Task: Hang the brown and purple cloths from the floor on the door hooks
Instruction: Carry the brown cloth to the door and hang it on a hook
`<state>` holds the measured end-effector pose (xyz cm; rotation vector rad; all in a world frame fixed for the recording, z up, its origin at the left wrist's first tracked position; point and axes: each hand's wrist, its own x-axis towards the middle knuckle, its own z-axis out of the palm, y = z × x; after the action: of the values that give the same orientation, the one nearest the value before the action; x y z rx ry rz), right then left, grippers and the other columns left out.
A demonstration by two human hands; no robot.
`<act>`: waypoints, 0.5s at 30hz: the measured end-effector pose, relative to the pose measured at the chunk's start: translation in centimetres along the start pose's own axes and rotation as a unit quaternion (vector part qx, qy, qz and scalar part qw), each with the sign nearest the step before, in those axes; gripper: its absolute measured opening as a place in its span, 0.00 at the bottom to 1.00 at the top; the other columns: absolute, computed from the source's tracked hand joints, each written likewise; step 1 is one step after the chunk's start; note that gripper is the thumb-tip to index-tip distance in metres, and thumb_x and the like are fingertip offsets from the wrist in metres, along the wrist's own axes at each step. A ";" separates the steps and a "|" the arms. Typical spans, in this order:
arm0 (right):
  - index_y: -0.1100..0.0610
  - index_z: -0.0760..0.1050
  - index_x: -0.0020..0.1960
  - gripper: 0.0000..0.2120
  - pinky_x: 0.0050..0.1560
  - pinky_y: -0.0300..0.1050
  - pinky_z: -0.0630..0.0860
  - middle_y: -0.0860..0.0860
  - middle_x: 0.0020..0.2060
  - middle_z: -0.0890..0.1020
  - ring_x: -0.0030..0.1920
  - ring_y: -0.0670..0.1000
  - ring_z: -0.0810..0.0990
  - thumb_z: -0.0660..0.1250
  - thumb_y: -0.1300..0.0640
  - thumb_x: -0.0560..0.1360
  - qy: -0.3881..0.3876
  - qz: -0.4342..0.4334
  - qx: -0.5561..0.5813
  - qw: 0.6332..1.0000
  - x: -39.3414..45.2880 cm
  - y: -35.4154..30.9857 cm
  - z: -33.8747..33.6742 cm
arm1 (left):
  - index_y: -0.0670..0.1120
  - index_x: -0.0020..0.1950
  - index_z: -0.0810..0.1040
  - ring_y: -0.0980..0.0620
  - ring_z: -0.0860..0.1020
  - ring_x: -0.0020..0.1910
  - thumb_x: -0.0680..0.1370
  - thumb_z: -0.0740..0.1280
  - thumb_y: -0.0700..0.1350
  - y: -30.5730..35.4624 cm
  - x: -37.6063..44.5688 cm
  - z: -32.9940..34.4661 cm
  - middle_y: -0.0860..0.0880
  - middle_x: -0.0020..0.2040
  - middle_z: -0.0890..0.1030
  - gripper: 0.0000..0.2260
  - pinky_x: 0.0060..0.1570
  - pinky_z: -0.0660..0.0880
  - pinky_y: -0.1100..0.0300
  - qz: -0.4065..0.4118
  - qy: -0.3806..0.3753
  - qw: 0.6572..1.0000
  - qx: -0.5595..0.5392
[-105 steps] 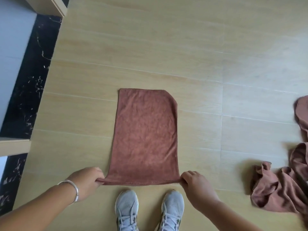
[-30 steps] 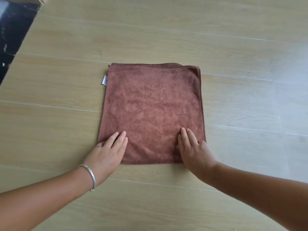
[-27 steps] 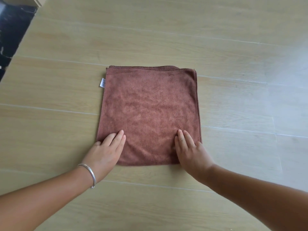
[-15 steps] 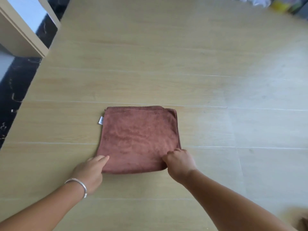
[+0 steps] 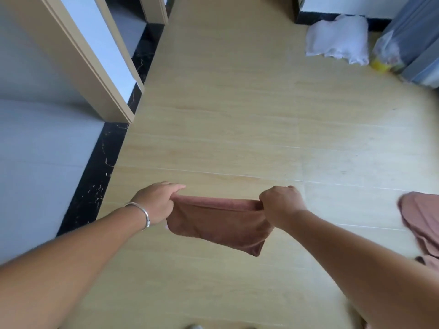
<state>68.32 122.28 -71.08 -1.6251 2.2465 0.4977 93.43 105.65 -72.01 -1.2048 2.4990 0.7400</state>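
A folded brown cloth (image 5: pixel 218 224) hangs in the air above the pale wooden floor, held by its top edge. My left hand (image 5: pixel 156 203), with a silver bangle on the wrist, pinches the cloth's left top corner. My right hand (image 5: pixel 281 204) grips the right top corner in a fist. The cloth sags between them, its lower right corner pointing down. Another brownish-pink cloth (image 5: pixel 422 224) lies crumpled on the floor at the right edge. No door hooks are in view.
A beige door frame (image 5: pixel 95 67) and a black marble threshold strip (image 5: pixel 95 181) run along the left. A white plastic bag (image 5: pixel 337 39), a clear bag with yellow contents (image 5: pixel 387 55) and a grey case (image 5: pixel 418 43) stand at the far right.
The folded cloth lay flat on the floor under my hands; now both hands have lifted it by its near corners into the air, and the view has risen and tilted forward.
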 end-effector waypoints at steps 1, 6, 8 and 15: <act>0.48 0.75 0.46 0.13 0.46 0.44 0.65 0.46 0.40 0.77 0.40 0.51 0.72 0.57 0.63 0.72 0.001 0.000 0.006 1.000 -1.2 0.6 -2.8 | 0.56 0.69 0.73 0.51 0.72 0.66 0.73 0.56 0.36 0.9 -1.3 -2.5 0.56 0.67 0.75 0.27 0.63 0.70 0.56 0.007 -0.008 1.000 -0.006; 0.49 0.76 0.45 0.13 0.37 0.43 0.66 0.47 0.35 0.73 0.38 0.53 0.74 0.57 0.63 0.70 0.034 0.024 0.067 0.997 -8.2 3.4 -16.2 | 0.56 0.51 0.80 0.50 0.76 0.49 0.74 0.60 0.40 6.3 -7.7 -14.9 0.57 0.44 0.78 0.14 0.44 0.71 0.57 0.066 -0.004 0.998 0.009; 0.49 0.76 0.47 0.13 0.37 0.43 0.67 0.48 0.37 0.77 0.39 0.54 0.75 0.58 0.62 0.70 0.066 0.015 0.073 0.995 -11.2 4.5 -21.3 | 0.60 0.53 0.79 0.55 0.74 0.46 0.73 0.63 0.47 8.8 -10.3 -20.1 0.59 0.43 0.76 0.12 0.43 0.69 0.60 0.084 0.031 0.996 0.010; 0.48 0.73 0.48 0.13 0.35 0.43 0.64 0.49 0.42 0.80 0.38 0.55 0.73 0.58 0.63 0.70 0.204 0.024 0.040 0.978 -20.6 8.0 -39.7 | 0.58 0.41 0.75 0.50 0.75 0.42 0.78 0.57 0.52 16.8 -17.7 -37.9 0.55 0.40 0.75 0.10 0.39 0.72 0.55 0.088 0.103 0.988 0.070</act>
<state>64.61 123.74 -25.81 -1.7634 2.5587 0.0825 90.33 104.95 -27.01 -1.0705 2.8028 0.4915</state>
